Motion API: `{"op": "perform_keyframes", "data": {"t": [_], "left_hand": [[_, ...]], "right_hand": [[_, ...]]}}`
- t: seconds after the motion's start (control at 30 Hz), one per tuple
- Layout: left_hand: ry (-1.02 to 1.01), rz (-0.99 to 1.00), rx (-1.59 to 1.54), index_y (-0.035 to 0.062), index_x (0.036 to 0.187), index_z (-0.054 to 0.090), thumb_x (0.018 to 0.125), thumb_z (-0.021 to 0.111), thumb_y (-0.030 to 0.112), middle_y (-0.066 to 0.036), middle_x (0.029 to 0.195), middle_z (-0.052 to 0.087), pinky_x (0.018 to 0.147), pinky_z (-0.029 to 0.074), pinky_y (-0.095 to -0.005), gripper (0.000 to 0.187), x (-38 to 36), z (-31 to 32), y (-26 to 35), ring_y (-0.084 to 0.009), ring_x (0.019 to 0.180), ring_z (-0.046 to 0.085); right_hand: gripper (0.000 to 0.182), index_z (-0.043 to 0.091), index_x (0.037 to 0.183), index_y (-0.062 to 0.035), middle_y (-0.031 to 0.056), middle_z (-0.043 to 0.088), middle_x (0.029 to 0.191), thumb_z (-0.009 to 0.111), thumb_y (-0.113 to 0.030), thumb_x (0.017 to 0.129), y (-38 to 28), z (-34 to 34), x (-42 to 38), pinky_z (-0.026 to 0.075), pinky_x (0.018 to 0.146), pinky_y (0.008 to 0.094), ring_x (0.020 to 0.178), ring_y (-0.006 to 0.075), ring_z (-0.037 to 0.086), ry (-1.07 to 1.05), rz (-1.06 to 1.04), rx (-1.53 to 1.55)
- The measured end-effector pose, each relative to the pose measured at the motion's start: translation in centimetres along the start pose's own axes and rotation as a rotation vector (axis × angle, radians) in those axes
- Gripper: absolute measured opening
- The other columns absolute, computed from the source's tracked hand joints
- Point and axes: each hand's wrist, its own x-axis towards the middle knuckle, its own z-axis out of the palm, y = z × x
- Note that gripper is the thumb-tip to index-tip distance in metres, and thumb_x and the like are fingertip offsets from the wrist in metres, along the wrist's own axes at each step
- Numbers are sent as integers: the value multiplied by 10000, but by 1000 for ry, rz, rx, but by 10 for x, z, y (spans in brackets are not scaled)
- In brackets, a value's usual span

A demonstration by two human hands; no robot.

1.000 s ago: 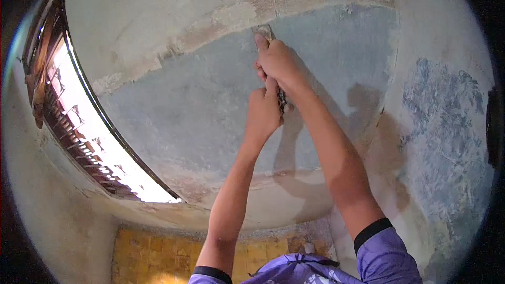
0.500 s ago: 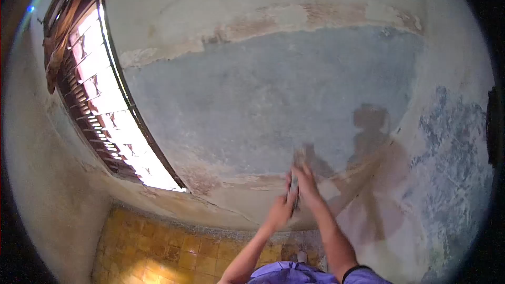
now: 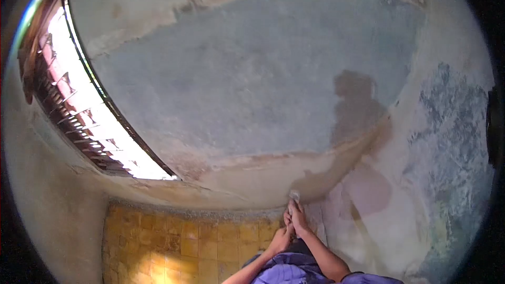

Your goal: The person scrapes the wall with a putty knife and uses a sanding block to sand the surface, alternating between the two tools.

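Since 1.0 s ago I see both hands dropped low: right hand (image 3: pixel 299 216) and left hand (image 3: pixel 281 238) grasp the scraper (image 3: pixel 294 196) at the wall's (image 3: pixel 252 73) lower edge, bare plaster above.

Both hands (image 3: pixel 291 224) and the scraper (image 3: pixel 294 196) are now way down low on the wall (image 3: pixel 252 84), not up high.

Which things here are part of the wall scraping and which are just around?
In use:
- narrow metal scraper blade, against the lower wall
- left hand and right hand, both clasped on its handle
- patchy blue-grey plastered wall

Just around:
- bright slatted window with brown wooden frame
- yellow tiled floor
- person's shadow on the wall
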Motion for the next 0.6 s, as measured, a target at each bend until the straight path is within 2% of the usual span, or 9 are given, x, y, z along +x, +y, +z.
{"op": "perform_keyframes", "data": {"t": [0.1,0.2,0.27,0.33,0.37,0.47,0.5,0.57,0.6], "left_hand": [[51,29,-188,-59,919,585,1000,402,429,-139,662,558,570,445,-377,527,-5,7,3,-238,620,567],[-4,-68,-135,-52,899,605,1003,393,436,-110,672,563,564,429,-349,542,-5,0,24,-188,605,528],[103,259,-59,-55,870,624,1003,396,442,-62,637,548,533,408,-326,562,1,4,36,-139,582,503],[118,148,-180,-53,894,633,1004,404,429,-56,629,540,534,409,-328,545,16,4,41,-134,599,515],[18,146,-240,14,764,604,993,435,465,-16,618,512,450,380,-283,533,19,-1,53,-104,515,466],[19,64,-143,-36,887,613,1005,406,411,-93,643,544,587,421,-370,507,30,0,95,-173,641,521],[181,262,-46,-44,846,594,1010,398,424,-92,589,519,553,415,-355,534,36,6,113,-181,559,498],[233,412,39,-42,839,589,1013,393,417,-98,572,509,547,418,-368,528,46,-1,156,-200,533,498],[256,482,80,-40,835,586,1014,390,413,-101,564,504,543,419,-374,526,49,-3,180,-210,520,499]], "right_hand": [[312,421,859,-127,15,432,578,497,-401,989,-16,8,-14,372,379,291,422,143,448,-60,-110,-64],[308,430,872,-115,28,451,611,493,-391,993,-32,11,-20,404,419,299,464,153,480,-58,-184,-10],[263,450,929,-105,48,486,650,474,-355,1005,-48,6,-16,452,478,321,515,177,530,-151,-183,99],[254,461,954,-98,55,500,653,464,-346,1011,-73,11,-20,468,495,330,527,187,547,-223,-221,151],[269,487,948,-73,66,542,688,460,-332,1014,-85,8,-18,488,525,339,562,192,575,-260,-222,146],[293,512,893,-57,65,574,733,478,-324,1008,-107,-11,11,496,552,338,583,179,583,-258,-307,-88],[296,533,854,-40,54,589,769,501,-294,1002,-124,-11,16,483,584,307,629,143,578,-147,-426,-226],[300,567,933,0,6,565,801,487,-278,1012,-173,1,18,448,661,262,736,74,518,-93,-691,-355],[295,572,947,3,-6,554,801,500,-277,1007,-201,12,13,437,681,257,762,70,499,-65,-775,-353]]}}
